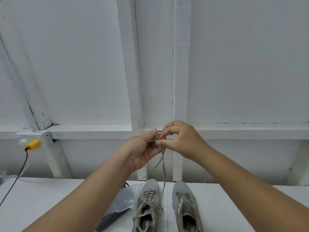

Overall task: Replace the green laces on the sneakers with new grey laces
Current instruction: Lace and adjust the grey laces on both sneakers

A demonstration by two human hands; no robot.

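A yellow plug hung far left of the sneakers. On the white desk, a plastic bag lay just left of the left sneaker; the right sneaker stood beside it. Insole writing was unreadable. Above them, the left hand and right hand each pinched the grey lace, which trailed down to the left sneaker.

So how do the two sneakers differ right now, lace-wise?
The left sneaker has a lace crisscrossed through its eyelets, loose ends trailing by its opening; the right sneaker shows bare eyelets with no lace. A plastic bag lies against the left sneaker; nothing lies beside the right one. Both are grey, upright on the table, toes pointing away.
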